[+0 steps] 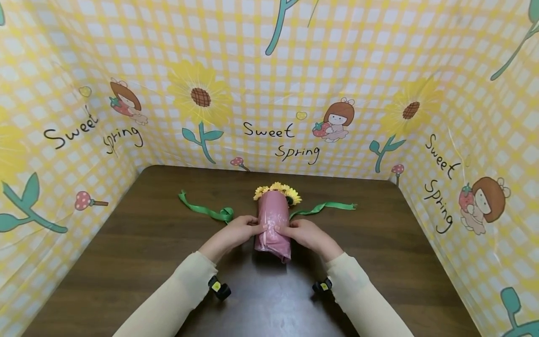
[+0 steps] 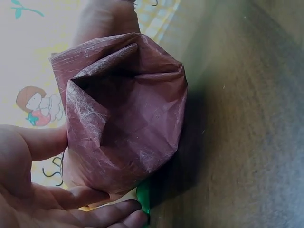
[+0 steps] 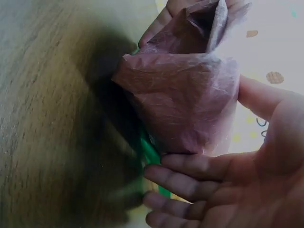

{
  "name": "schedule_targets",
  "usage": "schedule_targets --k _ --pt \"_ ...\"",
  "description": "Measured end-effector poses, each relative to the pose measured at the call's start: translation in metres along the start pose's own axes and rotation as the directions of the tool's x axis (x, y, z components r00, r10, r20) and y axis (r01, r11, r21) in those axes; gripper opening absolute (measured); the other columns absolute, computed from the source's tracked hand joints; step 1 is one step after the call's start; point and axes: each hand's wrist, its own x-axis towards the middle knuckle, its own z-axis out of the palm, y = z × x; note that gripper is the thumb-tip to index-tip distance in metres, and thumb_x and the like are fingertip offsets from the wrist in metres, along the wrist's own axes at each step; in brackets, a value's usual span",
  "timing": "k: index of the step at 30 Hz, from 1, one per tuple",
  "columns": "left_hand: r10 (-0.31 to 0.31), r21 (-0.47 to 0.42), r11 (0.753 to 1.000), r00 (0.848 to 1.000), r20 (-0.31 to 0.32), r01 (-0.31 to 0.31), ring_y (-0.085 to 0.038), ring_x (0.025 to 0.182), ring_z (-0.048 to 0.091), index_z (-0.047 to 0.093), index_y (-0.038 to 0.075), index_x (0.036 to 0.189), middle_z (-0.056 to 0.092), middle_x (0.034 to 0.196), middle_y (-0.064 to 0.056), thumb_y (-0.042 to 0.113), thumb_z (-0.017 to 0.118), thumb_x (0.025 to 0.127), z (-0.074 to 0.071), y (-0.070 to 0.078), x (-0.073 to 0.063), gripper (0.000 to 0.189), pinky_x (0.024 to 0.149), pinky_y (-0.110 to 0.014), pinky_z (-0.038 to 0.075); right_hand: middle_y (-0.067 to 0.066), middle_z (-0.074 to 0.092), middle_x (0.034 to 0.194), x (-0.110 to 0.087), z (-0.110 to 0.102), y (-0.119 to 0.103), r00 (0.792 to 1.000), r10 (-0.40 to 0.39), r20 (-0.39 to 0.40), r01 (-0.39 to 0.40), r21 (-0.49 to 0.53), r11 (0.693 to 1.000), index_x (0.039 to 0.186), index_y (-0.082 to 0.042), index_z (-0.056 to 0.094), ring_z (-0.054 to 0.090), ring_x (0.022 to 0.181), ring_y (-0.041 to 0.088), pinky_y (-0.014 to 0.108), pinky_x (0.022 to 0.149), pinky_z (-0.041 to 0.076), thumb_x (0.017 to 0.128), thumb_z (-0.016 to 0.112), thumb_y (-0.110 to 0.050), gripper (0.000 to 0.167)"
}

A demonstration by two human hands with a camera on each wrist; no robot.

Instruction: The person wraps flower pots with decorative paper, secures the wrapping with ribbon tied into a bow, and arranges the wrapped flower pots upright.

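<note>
A bouquet in pink wrapping paper (image 1: 273,210) lies on the brown table, its yellow flowers (image 1: 292,195) showing at the far end. My left hand (image 1: 236,232) holds the bouquet's left side, thumb on top. On the other side my right hand (image 1: 310,235) grips it the same way. The near end of the wrapping (image 2: 142,109) is folded and gapes in the left wrist view. A green ribbon (image 1: 206,209) reaches out on both sides of the bouquet; its middle is hidden. In the right wrist view, the ribbon (image 3: 151,154) passes beneath the wrapping.
The dark wooden table (image 1: 139,262) ends at a yellow checked cloth (image 1: 261,98) that stands at the back and both sides. Each wrist wears a small black camera, one at the left sleeve (image 1: 220,288) and one at the right (image 1: 322,285).
</note>
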Motion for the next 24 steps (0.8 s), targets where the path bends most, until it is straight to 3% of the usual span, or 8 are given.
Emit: schedule_targets --k 3,6,8,13,19,22,24 --pt "-0.004 -0.001 1.000 1.000 -0.009 0.004 -0.038 0.132 0.053 0.059 -0.005 0.135 0.060 0.137 -0.021 0.036 0.067 0.099 -0.002 -0.003 0.002 0.055 0.111 -0.057 0.041 0.016 0.069 0.121 0.008 0.000 0.002 0.994 -0.101 -0.030 0.098 -0.090 0.991 0.101 -0.005 0.077 0.062 0.111 0.028 0.043 0.094 0.052 0.092 0.066 -0.054 0.051" --pt "-0.007 0.007 1.000 1.000 -0.021 0.008 -0.037 0.130 0.054 0.064 -0.004 0.130 0.063 0.132 -0.019 0.036 0.068 0.098 -0.005 -0.005 0.004 0.051 0.110 -0.057 0.041 0.018 0.058 0.143 0.018 -0.003 0.006 0.982 -0.184 -0.032 0.177 -0.154 0.972 0.108 -0.002 0.076 0.051 0.135 0.034 0.050 0.111 0.042 0.092 0.064 -0.055 0.057" --pt "-0.016 0.011 1.000 0.999 -0.028 0.016 -0.036 0.129 0.055 0.066 -0.003 0.127 0.065 0.130 -0.017 0.037 0.069 0.097 -0.007 -0.005 0.005 0.050 0.110 -0.057 0.041 0.016 0.061 0.140 0.023 -0.004 0.009 0.986 -0.169 0.005 0.168 -0.142 0.976 0.113 -0.004 0.073 0.054 0.131 0.033 0.050 0.108 0.044 0.092 0.063 -0.060 0.061" --pt "-0.032 0.016 0.999 0.999 -0.026 0.032 -0.034 0.125 0.056 0.066 -0.003 0.125 0.065 0.127 -0.017 0.037 0.069 0.097 -0.008 -0.003 0.003 0.049 0.108 -0.057 0.043 0.005 0.070 0.120 0.018 -0.005 0.011 0.997 -0.037 0.072 0.043 -0.081 0.996 0.130 -0.012 0.064 0.065 0.104 0.019 0.043 0.088 0.055 0.089 0.059 -0.073 0.074" --pt "-0.049 0.008 0.999 0.998 -0.031 0.049 -0.033 0.124 0.055 0.063 -0.003 0.129 0.063 0.129 -0.017 0.036 0.070 0.096 -0.007 0.004 0.002 0.051 0.108 -0.056 0.043 0.012 0.068 0.127 -0.001 -0.005 -0.003 0.998 0.055 -0.039 -0.060 -0.139 0.988 0.133 -0.006 0.061 0.065 0.108 0.027 0.046 0.089 0.055 0.086 0.060 -0.076 0.084" --pt "-0.046 0.014 0.999 0.998 -0.033 0.047 -0.033 0.123 0.056 0.061 -0.004 0.130 0.063 0.129 -0.018 0.036 0.070 0.096 -0.006 0.005 0.002 0.053 0.107 -0.055 0.044 0.013 0.062 0.135 -0.006 -0.002 -0.009 0.988 -0.046 -0.150 0.018 -0.186 0.982 0.139 -0.005 0.057 0.061 0.120 0.029 0.048 0.097 0.053 0.088 0.067 -0.067 0.080" --pt "-0.030 -0.003 1.000 0.998 -0.046 0.030 -0.034 0.125 0.056 0.056 -0.004 0.136 0.061 0.132 -0.020 0.034 0.072 0.095 -0.004 0.006 0.003 0.058 0.107 -0.054 0.044 0.009 0.060 0.132 -0.008 0.002 -0.011 0.951 -0.213 -0.226 0.152 -0.258 0.954 0.134 -0.008 0.060 0.059 0.119 0.026 0.046 0.098 0.052 0.090 0.074 -0.054 0.066"
